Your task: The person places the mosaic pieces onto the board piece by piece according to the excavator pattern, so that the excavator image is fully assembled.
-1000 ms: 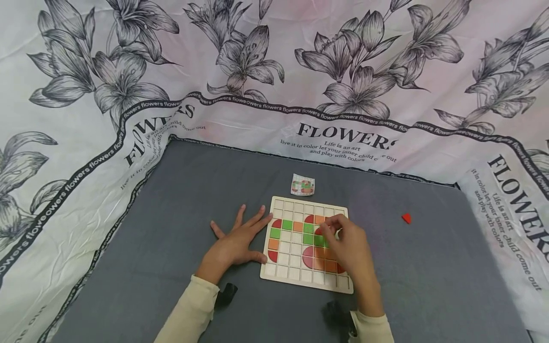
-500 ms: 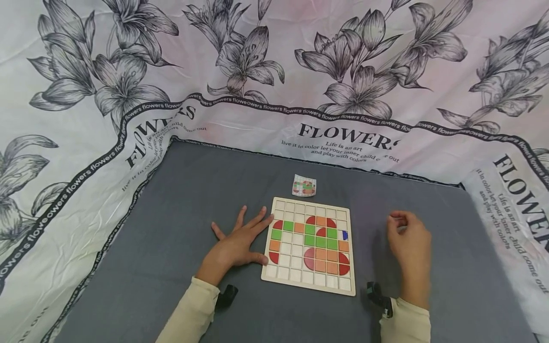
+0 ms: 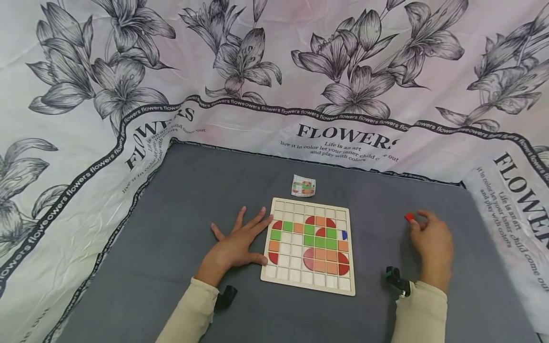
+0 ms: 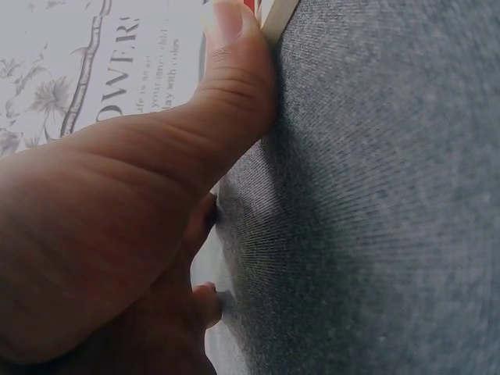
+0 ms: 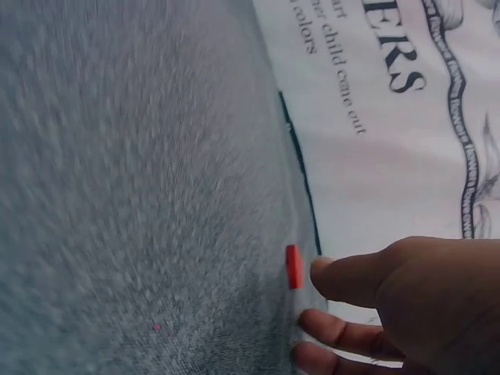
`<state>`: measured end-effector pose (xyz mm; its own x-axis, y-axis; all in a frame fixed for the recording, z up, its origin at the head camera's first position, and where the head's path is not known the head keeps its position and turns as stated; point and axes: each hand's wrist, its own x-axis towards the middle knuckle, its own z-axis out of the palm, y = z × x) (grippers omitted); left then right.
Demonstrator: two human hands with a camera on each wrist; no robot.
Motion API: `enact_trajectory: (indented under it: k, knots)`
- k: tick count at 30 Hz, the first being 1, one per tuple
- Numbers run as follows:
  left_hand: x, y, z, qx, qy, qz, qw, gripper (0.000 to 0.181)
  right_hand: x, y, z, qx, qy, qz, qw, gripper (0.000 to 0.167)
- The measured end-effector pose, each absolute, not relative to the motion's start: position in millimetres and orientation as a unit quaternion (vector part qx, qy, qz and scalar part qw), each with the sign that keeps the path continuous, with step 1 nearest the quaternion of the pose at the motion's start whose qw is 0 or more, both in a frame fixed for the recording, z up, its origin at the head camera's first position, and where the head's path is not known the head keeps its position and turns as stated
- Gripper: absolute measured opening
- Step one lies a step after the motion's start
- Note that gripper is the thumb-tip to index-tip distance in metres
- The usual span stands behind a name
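A square wooden grid board lies on the grey table, with green, orange and red pieces filling part of its cells. My left hand rests spread beside it, thumb and a fingertip touching its left edge. In the left wrist view the thumb reaches the board's edge. To the right, a small red piece lies by the fingertips of my right hand. The right wrist view shows a narrow gap between this red piece and the thumb; the fingers are bent loosely.
A small printed card with a coloured grid pattern lies behind the board. One board cell near the right edge shows a blue shape. Flower-printed cloth rises around the table's back and sides.
My right hand has left the board's upper right part and moved right to the red piece, uncovering the coloured cells. The left hand has stayed in place.
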<state>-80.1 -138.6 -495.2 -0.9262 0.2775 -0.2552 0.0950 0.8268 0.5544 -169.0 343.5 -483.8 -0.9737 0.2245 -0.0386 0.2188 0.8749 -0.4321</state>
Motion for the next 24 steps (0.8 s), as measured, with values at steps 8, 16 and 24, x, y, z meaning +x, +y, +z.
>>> enact_trajectory:
  k: [8, 16, 24]
  knots:
    - [-79, -138, -496, 0.098, 0.941, 0.280, 0.160, 0.113, -180, 347, -486, -0.095, -0.973, 0.209, -0.015, 0.044]
    - [-78, -137, -494, 0.098, 0.942, 0.279, 0.156, 0.112, -175, 342, -491, -0.113, -0.962, 0.248, 0.020, 0.034]
    - [-78, -136, -496, 0.096, 0.943, 0.279, 0.156, 0.113, -153, 302, -470, -0.066, -0.956, 0.282, 0.033, 0.030]
